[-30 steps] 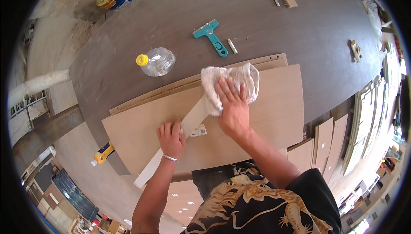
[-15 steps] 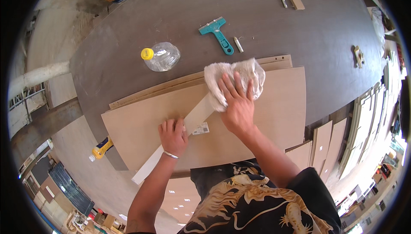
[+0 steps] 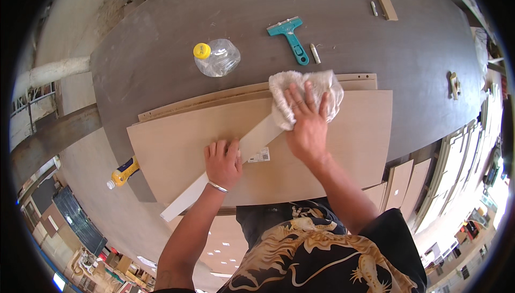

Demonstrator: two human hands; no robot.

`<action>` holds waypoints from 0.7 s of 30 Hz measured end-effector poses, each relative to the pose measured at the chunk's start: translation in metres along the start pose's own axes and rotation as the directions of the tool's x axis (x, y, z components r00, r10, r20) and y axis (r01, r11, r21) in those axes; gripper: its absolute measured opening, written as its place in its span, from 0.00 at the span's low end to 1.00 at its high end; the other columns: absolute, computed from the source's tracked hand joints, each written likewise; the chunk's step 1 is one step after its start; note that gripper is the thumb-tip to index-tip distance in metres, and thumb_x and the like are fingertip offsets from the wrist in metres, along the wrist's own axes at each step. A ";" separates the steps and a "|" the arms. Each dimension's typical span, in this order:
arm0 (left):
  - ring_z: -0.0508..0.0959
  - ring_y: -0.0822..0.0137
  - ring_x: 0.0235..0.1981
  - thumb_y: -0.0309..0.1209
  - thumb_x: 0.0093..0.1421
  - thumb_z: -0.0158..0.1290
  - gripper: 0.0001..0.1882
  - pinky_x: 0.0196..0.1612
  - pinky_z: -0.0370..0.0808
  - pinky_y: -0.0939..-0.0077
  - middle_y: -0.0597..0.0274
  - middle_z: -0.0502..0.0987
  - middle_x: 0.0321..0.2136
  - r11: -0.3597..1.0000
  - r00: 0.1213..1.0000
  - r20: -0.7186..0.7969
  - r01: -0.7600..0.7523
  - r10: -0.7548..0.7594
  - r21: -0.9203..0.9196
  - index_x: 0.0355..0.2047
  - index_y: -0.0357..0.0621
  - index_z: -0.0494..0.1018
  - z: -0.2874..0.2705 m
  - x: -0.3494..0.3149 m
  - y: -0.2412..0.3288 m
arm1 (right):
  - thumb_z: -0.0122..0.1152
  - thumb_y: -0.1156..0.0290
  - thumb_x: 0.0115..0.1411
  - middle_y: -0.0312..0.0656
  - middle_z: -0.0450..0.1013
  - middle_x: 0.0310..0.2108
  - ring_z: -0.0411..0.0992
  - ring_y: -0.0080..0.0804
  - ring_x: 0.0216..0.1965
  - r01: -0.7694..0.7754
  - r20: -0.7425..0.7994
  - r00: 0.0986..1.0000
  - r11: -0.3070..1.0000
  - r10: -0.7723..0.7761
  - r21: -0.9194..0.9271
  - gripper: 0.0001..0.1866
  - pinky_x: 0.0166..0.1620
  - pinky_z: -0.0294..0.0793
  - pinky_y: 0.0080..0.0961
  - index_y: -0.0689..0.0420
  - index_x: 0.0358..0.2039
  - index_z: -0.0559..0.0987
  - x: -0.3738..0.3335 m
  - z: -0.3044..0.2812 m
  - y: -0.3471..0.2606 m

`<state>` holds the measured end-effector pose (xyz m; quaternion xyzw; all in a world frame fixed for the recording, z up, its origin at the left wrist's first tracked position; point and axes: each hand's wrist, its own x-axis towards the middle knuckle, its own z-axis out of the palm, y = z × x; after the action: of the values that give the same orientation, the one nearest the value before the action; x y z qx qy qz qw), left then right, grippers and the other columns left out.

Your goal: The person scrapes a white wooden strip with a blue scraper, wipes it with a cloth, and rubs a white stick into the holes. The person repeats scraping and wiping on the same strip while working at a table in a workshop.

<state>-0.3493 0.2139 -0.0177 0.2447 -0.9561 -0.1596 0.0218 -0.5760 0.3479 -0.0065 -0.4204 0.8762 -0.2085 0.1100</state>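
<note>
As before, right grip [image 3: 308, 132] presses spread-fingered on the cloth [image 3: 281, 88]; curled left grip [image 3: 223, 165] holds the strip [image 3: 262, 136].

White label [image 3: 260, 156] on board [image 3: 182, 151]; unreadable

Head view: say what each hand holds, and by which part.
Left hand: the pale strip, about midway along its visible length. Right hand: spread flat on the white cloth; no grip visible.
</note>
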 end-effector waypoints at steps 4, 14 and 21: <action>0.71 0.49 0.42 0.32 0.60 0.55 0.20 0.50 0.66 0.50 0.53 0.71 0.38 0.999 1.000 0.018 0.017 -0.017 -0.033 0.53 0.43 0.78 -0.001 0.001 0.001 | 0.66 0.71 0.52 0.34 0.63 0.76 0.51 0.43 0.80 0.042 0.450 0.889 0.993 -0.087 0.109 0.41 0.78 0.39 0.66 0.48 0.71 0.73 -0.005 -0.003 -0.030; 0.71 0.50 0.41 0.32 0.57 0.57 0.22 0.49 0.66 0.50 0.54 0.71 0.38 1.000 1.000 -0.011 -0.011 0.011 -0.015 0.53 0.43 0.78 0.002 -0.001 -0.003 | 0.62 0.70 0.53 0.38 0.64 0.75 0.63 0.42 0.73 0.110 0.330 0.933 0.986 -0.145 0.122 0.38 0.73 0.54 0.62 0.51 0.69 0.75 -0.035 0.014 -0.040; 0.71 0.50 0.42 0.33 0.57 0.57 0.22 0.49 0.66 0.51 0.54 0.72 0.40 1.000 0.999 -0.035 -0.014 0.014 0.002 0.53 0.44 0.78 0.003 -0.002 -0.002 | 0.69 0.68 0.55 0.41 0.68 0.72 0.59 0.47 0.76 0.085 0.031 0.996 0.996 -0.086 0.025 0.37 0.77 0.45 0.60 0.55 0.67 0.75 -0.004 0.006 0.035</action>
<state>-0.3470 0.2140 -0.0209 0.2409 -0.9573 -0.1545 0.0397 -0.5954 0.3694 -0.0284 -0.4595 0.8529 -0.2167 0.1201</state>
